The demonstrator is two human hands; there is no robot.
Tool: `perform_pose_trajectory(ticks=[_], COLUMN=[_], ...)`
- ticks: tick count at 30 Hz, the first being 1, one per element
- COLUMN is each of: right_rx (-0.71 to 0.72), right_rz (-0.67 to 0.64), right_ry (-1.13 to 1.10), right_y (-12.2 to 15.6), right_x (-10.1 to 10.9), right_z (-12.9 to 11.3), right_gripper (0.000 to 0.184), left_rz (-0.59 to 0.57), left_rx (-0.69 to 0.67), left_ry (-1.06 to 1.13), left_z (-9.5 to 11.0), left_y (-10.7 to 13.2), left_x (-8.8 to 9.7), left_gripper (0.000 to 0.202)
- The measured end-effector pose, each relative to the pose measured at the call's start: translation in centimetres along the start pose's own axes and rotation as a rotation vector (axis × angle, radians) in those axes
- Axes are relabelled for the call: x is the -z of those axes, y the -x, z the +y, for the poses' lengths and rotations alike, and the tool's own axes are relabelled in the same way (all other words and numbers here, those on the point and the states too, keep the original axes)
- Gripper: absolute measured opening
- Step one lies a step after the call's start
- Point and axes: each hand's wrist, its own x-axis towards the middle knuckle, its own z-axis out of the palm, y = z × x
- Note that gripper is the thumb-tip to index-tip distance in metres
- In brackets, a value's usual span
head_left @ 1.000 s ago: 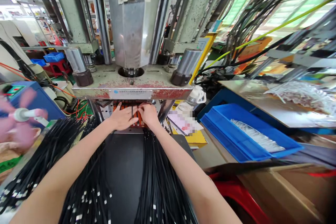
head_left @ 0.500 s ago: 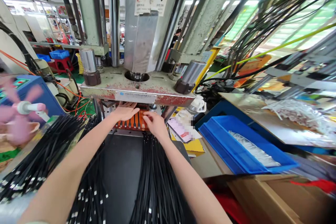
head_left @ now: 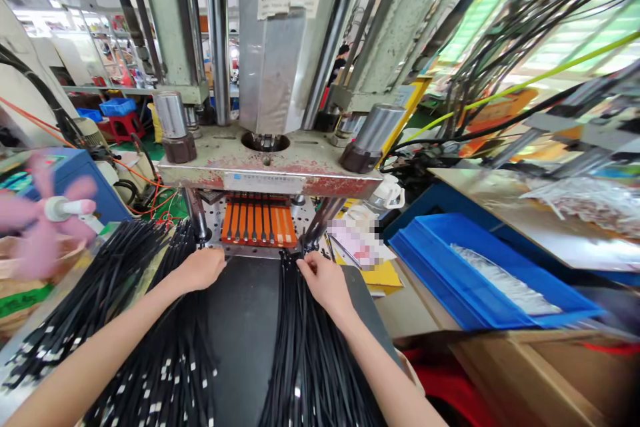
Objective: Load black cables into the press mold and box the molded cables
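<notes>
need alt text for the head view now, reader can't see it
A person's left hand is at the left cables and right hand at the right cables, all black, before a press. Below its plate, other cables lie side by side in an orange tray. A pink fan stands left, a blue bin right.

between the left hand and the right hand, a bare strip of black table leaves a straight way to the orange block. the left cables and right cables flank that strip. above the block's far end, the press plate limits height; a left post and right post bound the sides.
</notes>
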Motion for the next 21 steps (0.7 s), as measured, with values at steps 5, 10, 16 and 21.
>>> perform_pose_trajectory(ticks=[5,10,16,21], right_rx=[0.161,0.24,0.218,0.218], right_rz=[-0.047,-0.021,0.033,-0.038], right_ry=[-0.355,-0.574,-0.76,-0.71], right_y=[2.3,3.1,1.8,1.7], right_x=[2.7,4.3,5.2,4.3], right_z=[-3.8,-7.8,-9.1,-7.7], right_gripper=[0.022,0.022,0.026,0.024], left_rz=[0.075,0.194,0.145,0.321], left_rx=[-0.344,-0.425,-0.532,-0.614], left_ry=[0.514,0.708,0.802,0.49], left_z=[4.5,8.4,10.2,11.4], left_y=[1.5,1.0,-0.4,-1.2], left_x=[4.5,6.3,6.5,7.4], left_gripper=[0.015,0.015,0.027,0.034])
